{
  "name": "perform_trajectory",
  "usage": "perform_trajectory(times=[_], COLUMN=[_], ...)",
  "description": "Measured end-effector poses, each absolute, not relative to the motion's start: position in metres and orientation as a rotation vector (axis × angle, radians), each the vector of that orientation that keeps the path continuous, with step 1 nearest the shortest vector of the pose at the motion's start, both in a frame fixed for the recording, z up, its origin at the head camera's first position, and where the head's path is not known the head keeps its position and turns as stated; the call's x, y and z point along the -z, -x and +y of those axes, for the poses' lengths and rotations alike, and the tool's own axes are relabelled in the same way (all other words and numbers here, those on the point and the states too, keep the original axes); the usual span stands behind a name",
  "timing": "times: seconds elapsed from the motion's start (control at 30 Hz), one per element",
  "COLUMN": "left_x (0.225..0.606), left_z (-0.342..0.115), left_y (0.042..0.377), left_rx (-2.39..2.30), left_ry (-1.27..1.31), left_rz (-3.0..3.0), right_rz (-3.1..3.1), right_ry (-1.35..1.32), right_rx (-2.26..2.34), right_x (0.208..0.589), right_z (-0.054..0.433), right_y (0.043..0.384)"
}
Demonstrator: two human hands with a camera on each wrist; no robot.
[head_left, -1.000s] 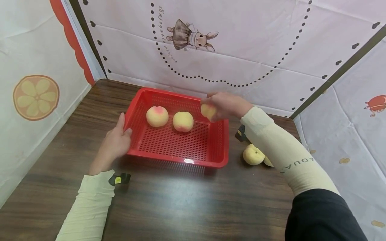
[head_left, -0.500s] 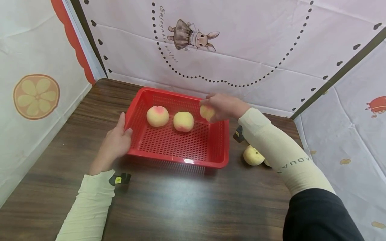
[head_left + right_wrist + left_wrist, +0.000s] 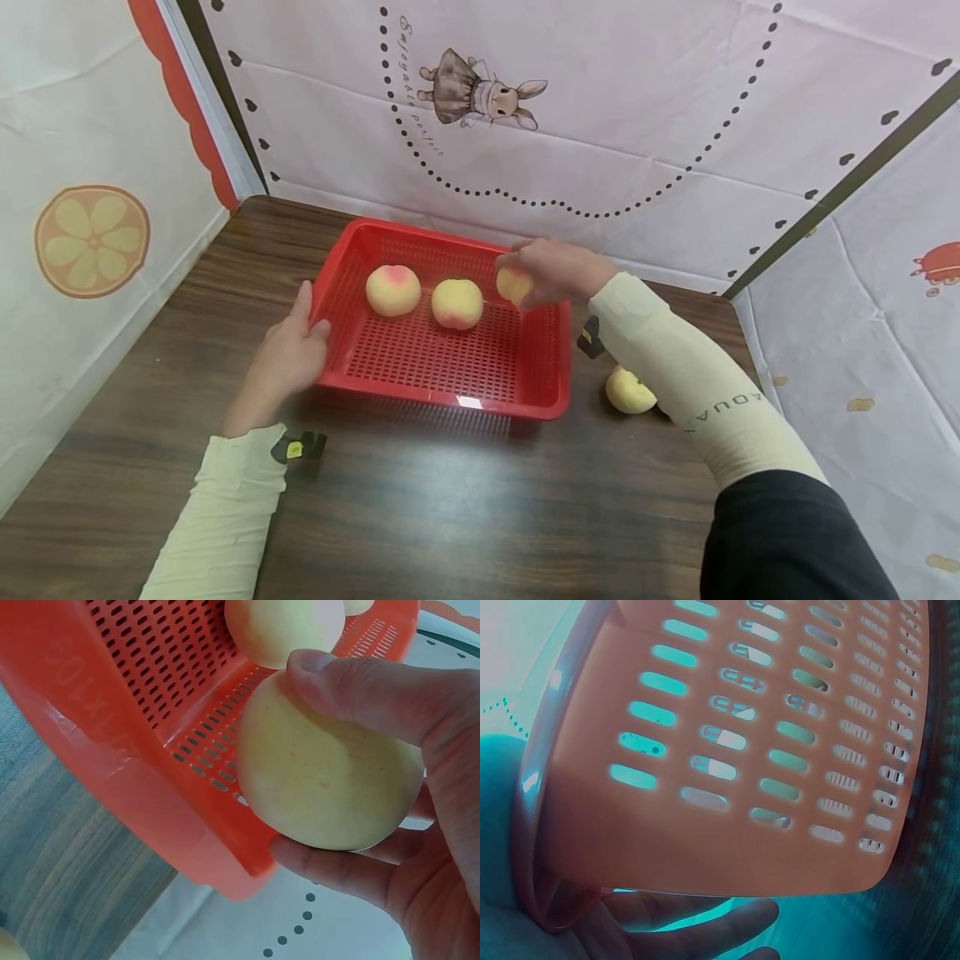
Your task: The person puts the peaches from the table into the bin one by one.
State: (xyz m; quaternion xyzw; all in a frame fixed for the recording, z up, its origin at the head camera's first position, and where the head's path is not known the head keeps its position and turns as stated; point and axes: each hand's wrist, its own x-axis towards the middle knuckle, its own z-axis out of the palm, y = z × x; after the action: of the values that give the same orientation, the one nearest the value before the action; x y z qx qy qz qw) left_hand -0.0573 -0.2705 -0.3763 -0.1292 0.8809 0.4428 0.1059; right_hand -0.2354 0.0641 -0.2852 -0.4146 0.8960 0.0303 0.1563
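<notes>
A red plastic basket [image 3: 442,410] with slotted sides stands on the table, holding two yellow peaches with pink blush, the left peach [image 3: 393,291] and the middle peach [image 3: 457,304]. My left hand [image 3: 288,354] grips the basket's left rim; the left wrist view has its fingers [image 3: 705,930] outside the slotted wall. Over the basket's back right corner, my right hand [image 3: 558,268] holds a third peach [image 3: 514,286]. In the right wrist view this peach [image 3: 330,765] sits between thumb and fingers, close to the basket's wall; whether it touches the basket I cannot tell.
Right of the basket, a yellow peach [image 3: 630,390] lies on the dark wooden table [image 3: 450,508], with another mostly hidden behind my right sleeve. A printed cloth wall [image 3: 637,100] rises close behind the basket, and more cloth stands at both sides.
My right hand, with the peach in its grip, has moved slightly down and left over the basket. My left hand and the basket stay put.
</notes>
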Motion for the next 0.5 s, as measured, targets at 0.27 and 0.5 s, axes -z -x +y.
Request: perform_trajectory(times=[0.27, 0.5], left_x=[0.3766, 0.3762], left_z=[-0.2697, -0.2699], left_y=[0.0569, 0.0591], left_rx=[-1.318, -1.294], left_ry=[0.380, 0.373], left_rz=[2.597, 2.610], right_rz=[2.553, 2.567], right_ry=[1.149, 1.165], right_rx=[-0.126, -0.176], right_x=[0.2891, 0.2933], right_z=[0.0596, 0.0567], right_y=[0.2371, 0.2369])
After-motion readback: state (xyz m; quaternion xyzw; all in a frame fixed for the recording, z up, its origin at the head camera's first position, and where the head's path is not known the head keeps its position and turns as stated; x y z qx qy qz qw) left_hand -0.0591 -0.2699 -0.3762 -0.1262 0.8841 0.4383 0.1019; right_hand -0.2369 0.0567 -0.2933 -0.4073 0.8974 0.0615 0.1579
